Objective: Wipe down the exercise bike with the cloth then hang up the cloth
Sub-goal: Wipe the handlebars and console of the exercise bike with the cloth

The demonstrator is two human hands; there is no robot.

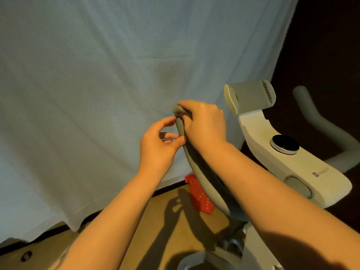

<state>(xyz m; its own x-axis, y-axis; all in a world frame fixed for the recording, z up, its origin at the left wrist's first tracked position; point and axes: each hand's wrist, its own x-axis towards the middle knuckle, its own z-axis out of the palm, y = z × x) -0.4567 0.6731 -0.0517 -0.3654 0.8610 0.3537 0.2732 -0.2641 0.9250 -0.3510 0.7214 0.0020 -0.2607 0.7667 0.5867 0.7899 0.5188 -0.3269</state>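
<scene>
A large pale cloth [97,84] hangs behind the bike and fills the left and top of the view; its creases run toward the left handlebar's tip. The white exercise bike [292,164] stands at the right, with a phone holder [251,98] and a round knob [284,144]. My right hand [204,123] grips the end of the grey left handlebar [196,172], where a fuzzy grey bit [177,109] shows under the fingers. My left hand [157,149] is just left of it, thumb and curled fingertips pinching the handlebar's side. Whether it also pinches cloth is unclear.
The right handlebar [319,123] curves off at the far right against a dark background. A red patterned object [198,193] sits on the tan floor [165,221] below the handlebar. The cloth's lower edge hangs just above the floor.
</scene>
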